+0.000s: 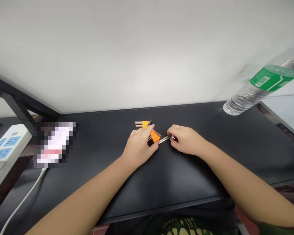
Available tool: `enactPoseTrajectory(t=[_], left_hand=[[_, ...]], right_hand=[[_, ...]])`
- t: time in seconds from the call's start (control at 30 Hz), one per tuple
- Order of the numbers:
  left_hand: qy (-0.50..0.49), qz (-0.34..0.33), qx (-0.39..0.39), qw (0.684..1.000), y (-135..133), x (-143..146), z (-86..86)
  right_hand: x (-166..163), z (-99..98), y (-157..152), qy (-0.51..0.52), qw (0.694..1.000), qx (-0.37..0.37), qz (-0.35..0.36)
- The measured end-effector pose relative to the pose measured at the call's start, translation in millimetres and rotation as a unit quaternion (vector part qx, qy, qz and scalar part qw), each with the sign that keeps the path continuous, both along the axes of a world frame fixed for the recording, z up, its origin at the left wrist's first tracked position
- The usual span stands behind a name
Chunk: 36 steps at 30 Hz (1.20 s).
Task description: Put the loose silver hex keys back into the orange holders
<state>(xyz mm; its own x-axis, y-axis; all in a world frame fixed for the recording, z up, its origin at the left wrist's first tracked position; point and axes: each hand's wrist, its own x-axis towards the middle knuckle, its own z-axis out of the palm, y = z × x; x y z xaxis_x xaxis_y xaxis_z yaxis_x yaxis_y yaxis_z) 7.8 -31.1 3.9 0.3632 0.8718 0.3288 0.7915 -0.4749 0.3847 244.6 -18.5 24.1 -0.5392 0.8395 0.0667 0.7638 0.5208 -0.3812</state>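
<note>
My left hand (140, 145) is closed round an orange hex key holder (155, 135), thumb below and fingers above. Metal hex keys (164, 139) stick out of the holder to the right. Their bent ends are pinched between the thumb and fingers of my right hand (183, 138), which partly hide them. Just behind my left hand, a second orange holder (145, 124) lies on the black table with several hex keys side by side in it.
A clear plastic bottle (271, 78) with a green label stands at the back right by the white wall (137, 58). To the left lie a blurred-out phone (55, 143) with a white cable (24, 202) and a white power strip (9, 147). The black table (93, 140) has a raised front edge.
</note>
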Motion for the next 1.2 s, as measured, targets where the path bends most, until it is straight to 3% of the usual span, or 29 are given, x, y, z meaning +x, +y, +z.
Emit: enactPoseTrajectory(t=[0.1,0.23,0.4,0.5,0.63,0.8,1.03,1.2], left_hand=[[-0.009,-0.009,0.019,1.000,-2,0,-0.2],[-0.011,-0.025,0.033,0.999,-5,2,1.9],[-0.017,-0.043,0.036,0.998,-7,3,5.6],[-0.018,-0.051,0.033,0.998,-8,3,7.2],[-0.031,-0.068,0.034,0.997,-8,3,8.6],[-0.053,-0.067,0.017,0.996,-6,1,11.3],[-0.031,-0.093,-0.011,0.995,-4,2,11.7],[-0.032,-0.066,0.008,0.997,0,-2,7.8]], right_hand=[[-4,1.6,-3,0.092,0.995,-0.010,-0.023],[-15,-0.2,-6,0.267,0.954,-0.131,-0.043],[-22,0.7,-9,0.345,0.888,-0.300,-0.056],[-25,3.5,-10,0.366,0.861,-0.348,-0.063],[-27,4.7,-10,0.352,0.859,-0.364,-0.074],[-23,4.4,-7,0.367,0.844,-0.389,-0.035],[-20,1.3,-4,0.307,0.862,-0.399,-0.064],[-3,8.1,4,0.299,0.885,-0.344,-0.096]])
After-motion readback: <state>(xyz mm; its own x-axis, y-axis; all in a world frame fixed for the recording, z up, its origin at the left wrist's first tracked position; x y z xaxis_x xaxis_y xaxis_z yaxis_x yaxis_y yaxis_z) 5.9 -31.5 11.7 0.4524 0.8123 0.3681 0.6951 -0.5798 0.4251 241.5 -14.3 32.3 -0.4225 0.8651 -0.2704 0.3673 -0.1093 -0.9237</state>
